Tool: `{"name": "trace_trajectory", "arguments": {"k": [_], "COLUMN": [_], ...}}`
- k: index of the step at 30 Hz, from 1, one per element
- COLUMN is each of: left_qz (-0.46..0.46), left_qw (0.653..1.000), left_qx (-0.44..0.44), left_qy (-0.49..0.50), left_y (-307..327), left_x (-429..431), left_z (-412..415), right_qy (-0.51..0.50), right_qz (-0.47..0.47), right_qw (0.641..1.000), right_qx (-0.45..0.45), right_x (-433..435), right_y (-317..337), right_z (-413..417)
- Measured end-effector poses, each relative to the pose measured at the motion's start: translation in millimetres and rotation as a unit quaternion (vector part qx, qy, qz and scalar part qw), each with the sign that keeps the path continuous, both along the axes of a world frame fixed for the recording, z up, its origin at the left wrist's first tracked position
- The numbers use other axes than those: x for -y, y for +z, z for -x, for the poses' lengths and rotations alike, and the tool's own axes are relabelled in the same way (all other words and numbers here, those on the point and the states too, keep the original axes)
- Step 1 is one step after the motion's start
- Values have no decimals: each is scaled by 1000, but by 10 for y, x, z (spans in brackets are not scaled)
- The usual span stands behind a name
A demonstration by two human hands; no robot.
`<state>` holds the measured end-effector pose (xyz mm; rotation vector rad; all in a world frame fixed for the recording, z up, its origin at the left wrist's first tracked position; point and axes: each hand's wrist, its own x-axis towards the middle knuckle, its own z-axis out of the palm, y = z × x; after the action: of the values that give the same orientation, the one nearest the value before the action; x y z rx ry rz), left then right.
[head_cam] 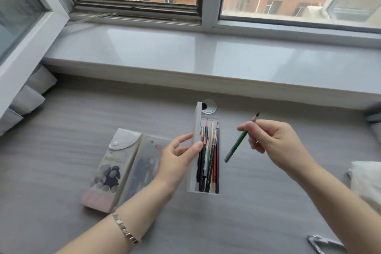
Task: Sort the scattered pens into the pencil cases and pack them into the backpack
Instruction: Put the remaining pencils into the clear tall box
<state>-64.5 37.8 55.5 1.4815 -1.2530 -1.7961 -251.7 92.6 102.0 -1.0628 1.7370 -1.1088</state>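
A white pencil case lies open in the middle of the grey desk, with several pencils lying lengthwise inside. Its lid stands upright on the left side, and my left hand holds that lid by thumb and fingers. My right hand hovers to the right of the case and grips a green pencil, point up and tilted. Two closed pencil cases lie left of the open one: a case with a snap flap and a sheep picture and a translucent case beside it.
A round cable hole sits in the desk just behind the open case. A white window sill runs along the back. White fabric lies at the right edge, a metal object at the bottom right, grey cushions at the left.
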Motion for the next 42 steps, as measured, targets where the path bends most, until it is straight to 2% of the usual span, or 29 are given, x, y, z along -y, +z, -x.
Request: {"name": "trace_trajectory", "arguments": {"k": [3, 7, 10, 12, 13, 14, 15, 16, 17, 18, 19, 20, 22, 26, 28, 29, 30, 32, 34, 36, 42], "left_qz": [-6, -13, -1, 16, 31, 53, 78, 105, 130, 152, 171, 185, 200, 186, 154, 135, 115, 86, 69, 57, 53], "left_qw": [1000, 999, 997, 996, 994, 992, 990, 986, 982, 978, 974, 971, 968, 974, 982, 986, 989, 994, 997, 998, 997], "left_qx": [-24, -53, -71, -89, -96, -103, -109, -119, -129, -139, -145, -144, -144, -124, -101, -84, -68, -38, -2, 29, 51], "left_qy": [-6, -8, 6, 25, 35, 43, 44, 42, 40, 38, 39, 38, 33, 41, 52, 54, 55, 51, 40, 19, -30], "left_y": [47, 100, 144, 169, 176, 181, 181, 187, 185, 177, 155, 135, 86, 59, 79, 93, 105, 110, 99, 65, 95], "left_x": [-169, -351, -444, -511, -553, -577, -614, -652, -691, -745, -782, -834, -934, -951, -891, -856, -819, -739, -666, -615, -666], "left_z": [58, 107, 115, 136, 155, 165, 182, 200, 220, 250, 265, 283, 325, 361, 354, 342, 324, 294, 247, 203, 104], "right_qy": [10, 29, -38, -121, -179, -235, -284, -320, -335, -337, -334, -333, -338, -351, -338, -325, -311, -273, -229, -191, -156], "right_qz": [-50, -108, -61, -22, -19, -33, -50, -64, -71, -68, -60, -45, -28, -28, -35, -40, -47, -56, -53, -43, -54], "right_qw": [998, 989, 988, 987, 982, 971, 945, 895, 828, 763, 713, 679, 653, 658, 676, 699, 739, 839, 902, 920, 926], "right_qx": [29, -100, -133, -102, -54, 31, 155, 303, 444, 547, 614, 652, 677, 666, 654, 636, 596, 467, 363, 339, 340], "right_x": [-132, -289, -467, -607, -673, -700, -734, -750, -761, -783, -770, -757, -726, -719, -737, -747, -769, -812, -858, -893, -973], "right_y": [-61, -359, -463, -533, -573, -621, -655, -697, -721, -714, -698, -672, -665, -713, -721, -730, -738, -745, -754, -750, -702], "right_z": [-138, -237, -271, -320, -350, -386, -423, -458, -491, -512, -538, -555, -571, -606, -639, -656, -662, -663, -644, -633, -638]}}
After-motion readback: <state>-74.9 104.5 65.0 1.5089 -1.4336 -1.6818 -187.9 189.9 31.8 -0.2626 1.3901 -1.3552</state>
